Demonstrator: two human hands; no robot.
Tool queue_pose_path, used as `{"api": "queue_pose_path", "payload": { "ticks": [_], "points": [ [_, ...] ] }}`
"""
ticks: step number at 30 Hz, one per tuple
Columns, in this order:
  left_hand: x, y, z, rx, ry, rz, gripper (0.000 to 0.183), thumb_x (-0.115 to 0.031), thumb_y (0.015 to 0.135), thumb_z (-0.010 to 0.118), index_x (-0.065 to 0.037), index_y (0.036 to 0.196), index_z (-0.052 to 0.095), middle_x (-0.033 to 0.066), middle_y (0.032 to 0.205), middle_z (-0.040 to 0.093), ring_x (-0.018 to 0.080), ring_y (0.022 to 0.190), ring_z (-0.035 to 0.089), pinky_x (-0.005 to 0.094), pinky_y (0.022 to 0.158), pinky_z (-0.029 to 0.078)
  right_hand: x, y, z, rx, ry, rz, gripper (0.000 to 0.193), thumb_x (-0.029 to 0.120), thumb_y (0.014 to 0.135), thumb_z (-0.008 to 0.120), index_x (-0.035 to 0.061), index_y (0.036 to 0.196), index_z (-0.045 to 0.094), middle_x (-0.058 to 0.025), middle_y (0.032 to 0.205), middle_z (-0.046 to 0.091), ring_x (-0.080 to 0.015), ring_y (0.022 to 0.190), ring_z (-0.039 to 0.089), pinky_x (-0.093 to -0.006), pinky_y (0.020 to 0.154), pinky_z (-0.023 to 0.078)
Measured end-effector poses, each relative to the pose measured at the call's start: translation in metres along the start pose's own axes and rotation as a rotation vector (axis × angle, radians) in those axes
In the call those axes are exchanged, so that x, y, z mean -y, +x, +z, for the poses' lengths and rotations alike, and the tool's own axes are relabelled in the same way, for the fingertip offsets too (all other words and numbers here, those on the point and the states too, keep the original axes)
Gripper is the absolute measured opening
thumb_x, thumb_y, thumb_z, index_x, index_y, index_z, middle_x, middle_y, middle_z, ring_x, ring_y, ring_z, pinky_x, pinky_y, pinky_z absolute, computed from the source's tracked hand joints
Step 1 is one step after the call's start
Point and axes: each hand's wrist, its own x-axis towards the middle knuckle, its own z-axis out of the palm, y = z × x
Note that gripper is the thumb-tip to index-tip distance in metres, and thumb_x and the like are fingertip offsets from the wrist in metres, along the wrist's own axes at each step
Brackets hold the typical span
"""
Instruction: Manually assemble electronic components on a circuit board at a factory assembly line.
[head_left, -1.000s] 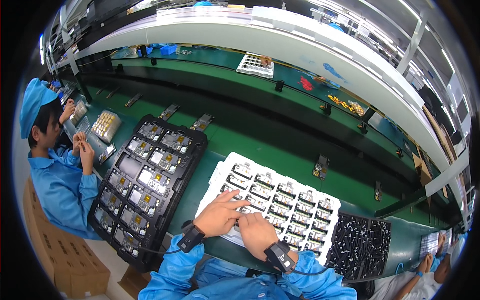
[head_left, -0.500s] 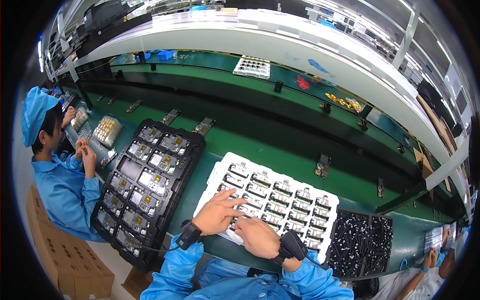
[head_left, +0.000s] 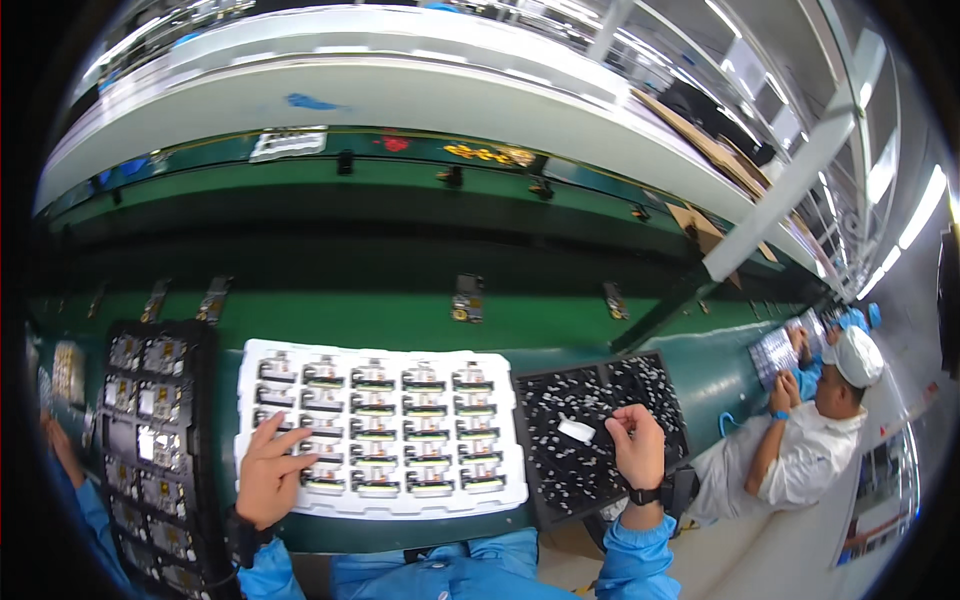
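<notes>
We see the left hand (head_left: 268,478) lying flat with fingers spread on the lower left corner of the white tray (head_left: 380,432), fingertips touching its small components. The right hand (head_left: 636,446) hovers over the black tray (head_left: 600,430) just beside it, fingers curled loosely inward; whether they pinch anything we cannot tell (a small white piece (head_left: 576,430) lies just left of them). Another black tray (head_left: 150,440) sits at the far left. A white sheet (head_left: 288,143) lies across the green bench (head_left: 400,310).
</notes>
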Motion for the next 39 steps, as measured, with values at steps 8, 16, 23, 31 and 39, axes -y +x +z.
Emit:
{"api": "queue_pose_path", "payload": {
  "ticks": [8, 16, 23, 31, 39],
  "points": [
    [-0.007, 0.004, 0.001, 0.022, -0.006, -0.073, 0.029, 0.009, 0.082, 0.062, -0.006, 0.092, 0.084, 0.0152, 0.124, 0.075, 0.0462, 0.14, 0.052, 0.0526, 0.122, 0.035, -0.047, 0.001, 0.0, -0.179, -0.007, 0.063, 0.023, 0.011, 0.086, 0.085, 0.0021, 0.102, 0.072, -0.0093, 0.087, 0.072, -0.0242, 0.079, 0.069, -0.0348, 0.074, 0.056],
    [-0.005, 0.006, 0.002, 0.039, 0.02, -0.124, 0.03, 0.012, 0.082, 0.059, -0.003, 0.093, 0.083, 0.0169, 0.125, 0.075, 0.046, 0.143, 0.05, 0.0508, 0.12, 0.038, 0.001, -0.023, 0.034, -0.159, -0.159, -0.222, 0.014, 0.011, 0.083, 0.085, 0.0064, 0.095, 0.079, -0.0074, 0.098, 0.07, -0.0293, 0.092, 0.068, -0.0387, 0.079, 0.056],
    [0.004, 0.002, 0.005, 0.047, 0.012, -0.151, 0.03, 0.011, 0.082, 0.056, -0.001, 0.092, 0.082, 0.0183, 0.127, 0.074, 0.0473, 0.144, 0.049, 0.0517, 0.12, 0.037, -0.013, -0.042, 0.028, -0.406, 0.206, -0.088, 0.009, 0.003, 0.086, 0.082, 0.0021, 0.095, 0.079, -0.0085, 0.091, 0.075, -0.0176, 0.08, 0.07, -0.0297, 0.065, 0.054],
    [0.0, -0.013, -0.004, 0.023, 0.098, -0.121, 0.028, 0.014, 0.082, 0.055, 0.001, 0.093, 0.077, 0.0221, 0.127, 0.073, 0.051, 0.144, 0.048, 0.0543, 0.119, 0.038, -0.249, -0.143, 0.01, -0.874, 0.5, 0.606, 0.028, 0.027, 0.111, 0.059, 0.0034, 0.098, 0.069, 0.0004, 0.073, 0.064, -0.0062, 0.057, 0.053, -0.0237, 0.05, 0.042],
    [-0.006, 0.006, -0.006, 0.104, 0.088, -0.109, 0.023, -0.002, 0.077, 0.073, -0.003, 0.099, 0.08, 0.0167, 0.134, 0.071, 0.0491, 0.146, 0.046, 0.0548, 0.12, 0.038, -0.392, -0.203, 0.006, -0.691, 0.188, 0.802, 0.037, 0.015, 0.103, 0.065, 0.0023, 0.138, 0.063, -0.0078, 0.088, 0.072, -0.0145, 0.071, 0.067, -0.0317, 0.061, 0.055]
  ]
}}
